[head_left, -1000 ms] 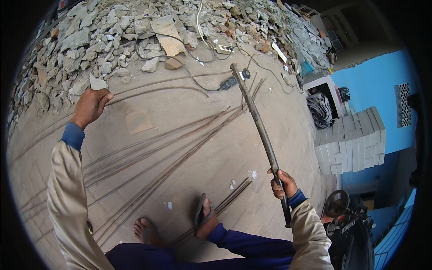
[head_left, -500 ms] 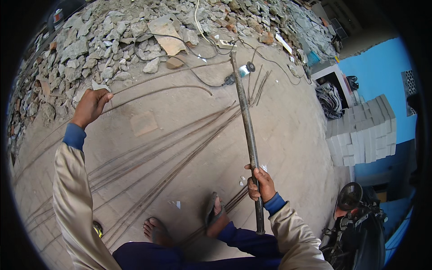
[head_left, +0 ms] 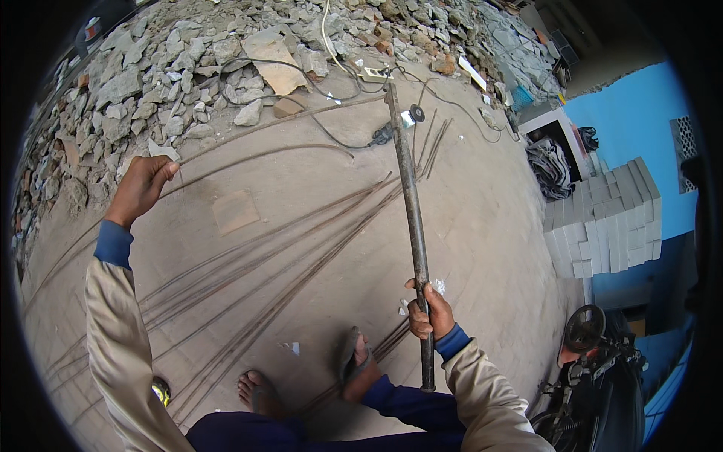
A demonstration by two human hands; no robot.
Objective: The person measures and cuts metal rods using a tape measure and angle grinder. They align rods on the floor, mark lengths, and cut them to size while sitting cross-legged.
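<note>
My right hand [head_left: 431, 310] is wrapped round the lower part of a long dark metal pipe [head_left: 410, 203], which slants up and away from me. My left hand [head_left: 141, 184], out to the left, is closed on a thin steel rod [head_left: 282, 119]. That rod runs rightward in a slight arc, and its far end meets the upper end of the pipe; how they join is too small to make out. Just below it lies another rod [head_left: 301, 145] with a bent tip. Several more steel rods [head_left: 279, 252] fan out across the ground between my arms.
Broken rubble [head_left: 151, 83] is heaped along the far side. An angle grinder [head_left: 392, 129] with a cord lies behind the pipe, near a power strip [head_left: 373, 74]. Stacked grey blocks [head_left: 606, 218] and a motorcycle [head_left: 595, 377] stand at right. My sandalled foot [head_left: 260, 392] is near the rods.
My left hand has shifted slightly left and down with the rod. The pipe in my right hand has tilted a little more upright, its lower end moving slightly left.
</note>
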